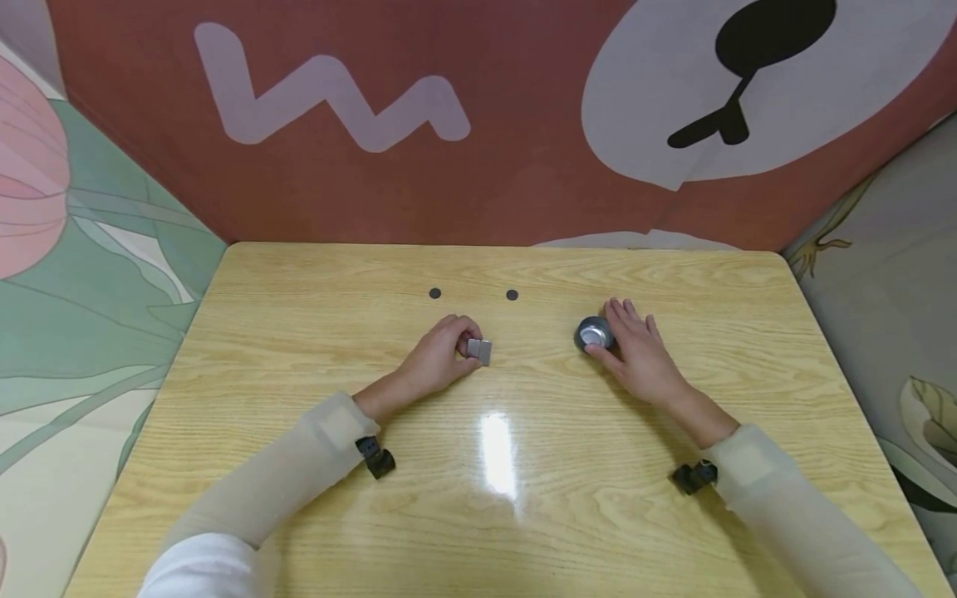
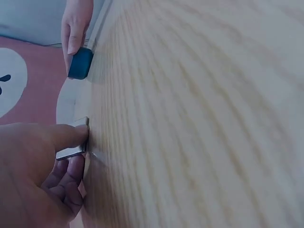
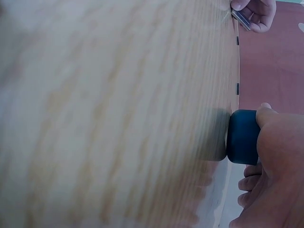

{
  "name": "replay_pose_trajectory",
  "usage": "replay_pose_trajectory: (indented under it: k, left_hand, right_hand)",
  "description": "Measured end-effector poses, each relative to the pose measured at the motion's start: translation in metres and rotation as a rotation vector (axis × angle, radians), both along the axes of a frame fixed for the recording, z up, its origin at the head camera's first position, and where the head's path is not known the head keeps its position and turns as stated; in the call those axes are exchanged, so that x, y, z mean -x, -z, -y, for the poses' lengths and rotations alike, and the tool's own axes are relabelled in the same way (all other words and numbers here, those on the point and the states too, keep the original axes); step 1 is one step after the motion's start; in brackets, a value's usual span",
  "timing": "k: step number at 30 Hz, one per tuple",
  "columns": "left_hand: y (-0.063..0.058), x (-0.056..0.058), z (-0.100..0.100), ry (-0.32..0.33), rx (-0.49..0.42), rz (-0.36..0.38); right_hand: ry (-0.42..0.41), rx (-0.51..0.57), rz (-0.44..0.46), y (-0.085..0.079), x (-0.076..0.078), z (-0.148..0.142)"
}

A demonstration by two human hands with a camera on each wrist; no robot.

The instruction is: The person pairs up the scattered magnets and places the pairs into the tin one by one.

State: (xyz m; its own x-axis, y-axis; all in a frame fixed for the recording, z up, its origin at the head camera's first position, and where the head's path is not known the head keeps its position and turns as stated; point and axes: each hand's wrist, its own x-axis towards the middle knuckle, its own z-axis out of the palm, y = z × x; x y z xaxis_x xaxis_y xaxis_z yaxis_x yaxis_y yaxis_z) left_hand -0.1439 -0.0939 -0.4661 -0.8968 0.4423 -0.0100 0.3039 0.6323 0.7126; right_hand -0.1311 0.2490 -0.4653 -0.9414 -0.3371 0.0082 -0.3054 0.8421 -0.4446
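Observation:
In the head view my left hand pinches a small silver metal piece, flat and rectangular with a line across its middle. Seen from the left wrist, the thumb lies along one face of the metal piece, close over the tabletop, with the other fingers curled below. My right hand holds a round dark object with a shiny silver centre, thumb at its near edge and fingers along its right side. From the right wrist this round object shows a smooth dark teal side, low over the wood.
Two small black discs lie side by side on the wooden table, beyond my left hand. The table's back edge meets a reddish-brown wall with painted shapes. Patterned walls stand at both sides. Each sleeve carries a small black device near the wrist.

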Motion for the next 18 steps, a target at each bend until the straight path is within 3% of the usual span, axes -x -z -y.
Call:
replay_pose_trajectory:
  k: [18]
  left_hand:
    - [-0.0079, 0.0074, -0.0014, -0.129, -0.142, 0.188]
  right_hand:
    - [0.002, 0.005, 0.021, 0.0032, 0.0017, -0.0027]
